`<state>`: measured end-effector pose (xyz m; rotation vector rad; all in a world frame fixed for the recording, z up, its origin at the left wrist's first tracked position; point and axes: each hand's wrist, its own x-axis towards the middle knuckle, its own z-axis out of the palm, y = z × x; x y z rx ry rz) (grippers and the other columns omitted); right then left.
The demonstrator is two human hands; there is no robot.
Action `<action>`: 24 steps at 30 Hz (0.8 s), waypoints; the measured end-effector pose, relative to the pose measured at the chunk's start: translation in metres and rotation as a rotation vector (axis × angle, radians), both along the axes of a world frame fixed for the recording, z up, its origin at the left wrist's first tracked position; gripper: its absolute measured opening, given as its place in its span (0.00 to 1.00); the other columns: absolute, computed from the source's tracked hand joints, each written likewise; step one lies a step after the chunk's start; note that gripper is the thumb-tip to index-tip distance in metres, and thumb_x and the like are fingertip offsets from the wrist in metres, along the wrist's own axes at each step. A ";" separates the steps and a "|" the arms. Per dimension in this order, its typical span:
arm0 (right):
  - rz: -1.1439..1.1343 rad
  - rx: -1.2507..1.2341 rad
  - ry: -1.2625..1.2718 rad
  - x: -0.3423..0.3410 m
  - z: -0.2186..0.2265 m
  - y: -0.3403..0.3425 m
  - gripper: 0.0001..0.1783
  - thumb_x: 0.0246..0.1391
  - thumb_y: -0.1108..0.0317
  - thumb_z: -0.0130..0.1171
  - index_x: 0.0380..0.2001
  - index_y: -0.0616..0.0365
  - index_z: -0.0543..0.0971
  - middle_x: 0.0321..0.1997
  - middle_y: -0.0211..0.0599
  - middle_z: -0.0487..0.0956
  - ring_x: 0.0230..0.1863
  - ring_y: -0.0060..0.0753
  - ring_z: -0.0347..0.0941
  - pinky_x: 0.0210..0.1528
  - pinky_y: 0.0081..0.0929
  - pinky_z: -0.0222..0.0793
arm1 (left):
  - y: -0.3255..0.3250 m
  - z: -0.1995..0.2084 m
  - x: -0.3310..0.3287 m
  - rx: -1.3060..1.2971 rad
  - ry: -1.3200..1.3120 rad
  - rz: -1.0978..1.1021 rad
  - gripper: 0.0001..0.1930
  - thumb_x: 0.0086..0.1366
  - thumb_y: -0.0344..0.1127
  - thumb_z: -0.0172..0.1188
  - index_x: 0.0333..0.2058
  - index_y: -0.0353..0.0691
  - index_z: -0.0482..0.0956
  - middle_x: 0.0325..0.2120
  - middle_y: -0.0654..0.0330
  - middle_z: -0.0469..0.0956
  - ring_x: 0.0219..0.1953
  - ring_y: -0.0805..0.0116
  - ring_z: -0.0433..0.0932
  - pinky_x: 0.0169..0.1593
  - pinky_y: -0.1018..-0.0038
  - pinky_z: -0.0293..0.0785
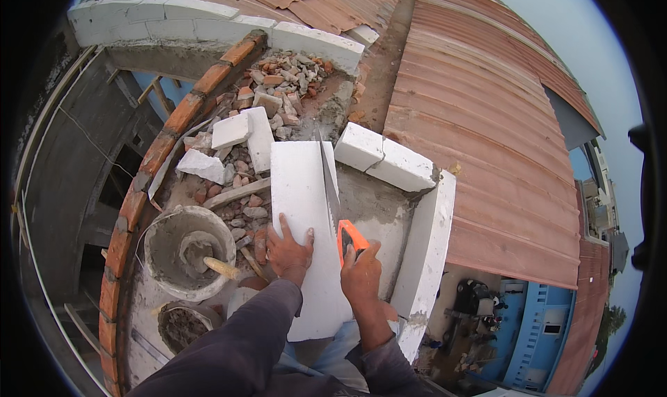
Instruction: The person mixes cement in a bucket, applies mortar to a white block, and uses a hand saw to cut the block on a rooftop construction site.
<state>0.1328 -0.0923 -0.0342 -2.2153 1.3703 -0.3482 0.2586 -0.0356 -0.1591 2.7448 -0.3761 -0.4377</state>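
A long white lightweight block (303,188) lies lengthwise in front of me on a rooftop ledge. My left hand (288,251) presses flat on its near left part, fingers spread. My right hand (361,275) grips the orange handle of a hand saw (328,181), whose blade runs along the block's right edge, pointing away from me. Dark sleeves cover both my forearms.
Left of the block sit a grey mortar bucket (161,258) with a wooden-handled trowel (221,267) and a second bucket (182,325). Brick rubble and cut white pieces (240,136) lie beyond. A brick course (163,143) edges the left; white blocks (384,158) and corrugated roofing (486,133) lie right, above a drop.
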 end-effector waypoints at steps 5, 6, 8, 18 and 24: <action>0.006 -0.106 -0.055 0.067 -0.024 -0.035 0.19 0.71 0.63 0.57 0.49 0.68 0.64 0.31 0.65 0.82 0.34 0.70 0.83 0.34 0.56 0.80 | 0.010 0.018 -0.005 0.010 0.031 -0.002 0.50 0.65 0.71 0.60 0.79 0.58 0.52 0.73 0.45 0.56 0.71 0.44 0.63 0.70 0.51 0.66; 0.002 -0.123 -0.063 0.037 -0.014 -0.009 0.19 0.71 0.64 0.57 0.50 0.68 0.64 0.31 0.65 0.82 0.34 0.70 0.83 0.34 0.56 0.79 | 0.012 0.017 -0.006 0.005 0.031 -0.021 0.50 0.66 0.71 0.59 0.79 0.57 0.52 0.73 0.45 0.56 0.72 0.44 0.62 0.71 0.51 0.64; -0.001 -0.055 -0.046 -0.049 0.012 0.058 0.22 0.66 0.68 0.62 0.52 0.70 0.64 0.31 0.63 0.81 0.32 0.68 0.83 0.33 0.54 0.78 | 0.012 0.010 -0.004 -0.014 0.025 -0.030 0.50 0.68 0.71 0.58 0.79 0.56 0.50 0.72 0.44 0.55 0.72 0.44 0.61 0.72 0.51 0.62; -0.004 -0.125 -0.090 0.064 -0.061 -0.034 0.25 0.71 0.60 0.56 0.55 0.71 0.62 0.30 0.69 0.81 0.34 0.75 0.80 0.36 0.61 0.76 | 0.007 0.012 -0.002 -0.056 -0.031 -0.003 0.49 0.66 0.70 0.60 0.78 0.57 0.54 0.72 0.44 0.57 0.70 0.43 0.65 0.69 0.52 0.67; -0.023 -0.088 -0.257 -0.125 0.002 0.125 0.23 0.64 0.70 0.66 0.52 0.69 0.65 0.30 0.57 0.82 0.29 0.65 0.83 0.30 0.53 0.79 | 0.009 0.002 -0.005 -0.023 -0.053 -0.016 0.48 0.66 0.70 0.60 0.78 0.58 0.54 0.73 0.45 0.57 0.70 0.42 0.65 0.69 0.52 0.68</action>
